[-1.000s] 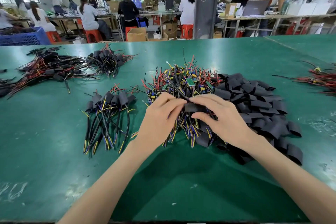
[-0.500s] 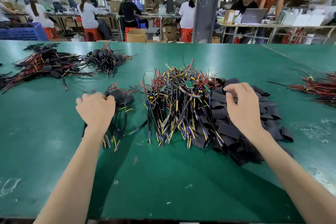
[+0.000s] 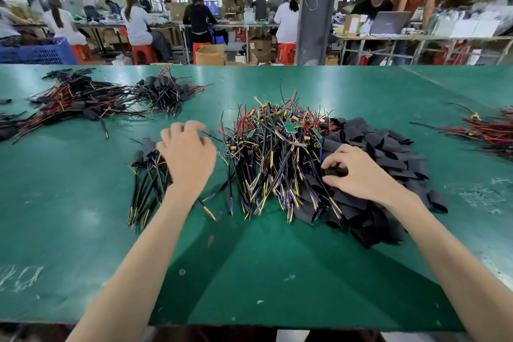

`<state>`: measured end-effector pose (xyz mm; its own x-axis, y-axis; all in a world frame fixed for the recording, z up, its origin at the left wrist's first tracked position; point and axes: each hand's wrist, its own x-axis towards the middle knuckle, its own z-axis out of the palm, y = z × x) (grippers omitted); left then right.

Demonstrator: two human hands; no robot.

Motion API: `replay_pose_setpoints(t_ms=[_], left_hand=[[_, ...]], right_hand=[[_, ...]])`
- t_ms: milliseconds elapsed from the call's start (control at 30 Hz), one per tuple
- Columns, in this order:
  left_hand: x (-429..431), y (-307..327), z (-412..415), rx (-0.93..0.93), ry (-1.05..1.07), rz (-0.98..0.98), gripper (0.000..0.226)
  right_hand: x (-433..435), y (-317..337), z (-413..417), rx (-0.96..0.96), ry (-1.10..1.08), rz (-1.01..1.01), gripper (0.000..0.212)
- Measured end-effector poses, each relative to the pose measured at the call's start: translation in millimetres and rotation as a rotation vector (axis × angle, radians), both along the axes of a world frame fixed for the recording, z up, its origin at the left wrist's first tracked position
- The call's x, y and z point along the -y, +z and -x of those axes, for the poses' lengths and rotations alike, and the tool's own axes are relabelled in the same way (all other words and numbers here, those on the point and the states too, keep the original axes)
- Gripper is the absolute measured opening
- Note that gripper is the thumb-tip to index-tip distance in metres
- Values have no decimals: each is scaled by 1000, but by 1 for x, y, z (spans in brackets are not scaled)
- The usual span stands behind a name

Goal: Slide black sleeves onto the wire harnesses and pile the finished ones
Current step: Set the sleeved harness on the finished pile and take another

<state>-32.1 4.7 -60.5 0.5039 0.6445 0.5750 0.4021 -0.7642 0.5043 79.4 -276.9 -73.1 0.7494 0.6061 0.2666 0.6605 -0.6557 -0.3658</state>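
A heap of bare wire harnesses (image 3: pixel 272 153), with black, red, yellow and blue wires and small green boards, lies mid-table. To its right is a pile of flat black sleeves (image 3: pixel 394 147). To its left is a small pile of sleeved harnesses (image 3: pixel 147 175). My left hand (image 3: pixel 188 155) hovers between that small pile and the heap, fingers loosely curled and apart, holding nothing. My right hand (image 3: pixel 361 172) rests on the sleeve pile's left edge, thumb and fingers pinched on one black sleeve (image 3: pixel 334 172).
The green table (image 3: pixel 249 272) holds more sleeved harness piles at the far left (image 3: pixel 83 100) and back (image 3: pixel 166 91). A bundle of red wires (image 3: pixel 488 130) lies at the right edge. Beyond the table, people work at benches.
My left hand left the small sleeved pile, opened and moved right towards the heap. My right hand came down and nearer, closing on a sleeve at the pile's left edge.
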Motion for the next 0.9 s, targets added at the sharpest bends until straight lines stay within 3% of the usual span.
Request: replay_pose_setpoints(t_ms=[133, 200, 300, 367, 500, 567, 700, 767, 900], left_hand=[[42, 25, -30, 7, -329, 61, 21], [67, 33, -47, -49, -431, 60, 28], [95, 40, -67, -197, -350, -47, 48], [101, 45, -76, -286, -263, -92, 46], [99, 55, -82, -310, -279, 71, 24], [100, 58, -84, -302, -300, 124, 31], [104, 59, -86, -410, -294, 46, 43], [105, 60, -88, -396, -309, 98, 41], [103, 63, -91, -195, -353, 329, 36]], right_hand=[[3, 0, -2, 6, 30, 41, 30], [4, 0, -2, -4, 48, 24, 30], [3, 0, -2, -24, 57, 18, 32], [4, 0, -3, -28, 55, 9, 35], [2, -1, -4, -13, 51, 20, 39], [1, -1, -3, -3, 50, 21, 40], [1, -1, -2, 10, 51, 37, 40], [2, 0, -2, -2, 42, 24, 40], [2, -1, -4, -32, 4, 12, 42]])
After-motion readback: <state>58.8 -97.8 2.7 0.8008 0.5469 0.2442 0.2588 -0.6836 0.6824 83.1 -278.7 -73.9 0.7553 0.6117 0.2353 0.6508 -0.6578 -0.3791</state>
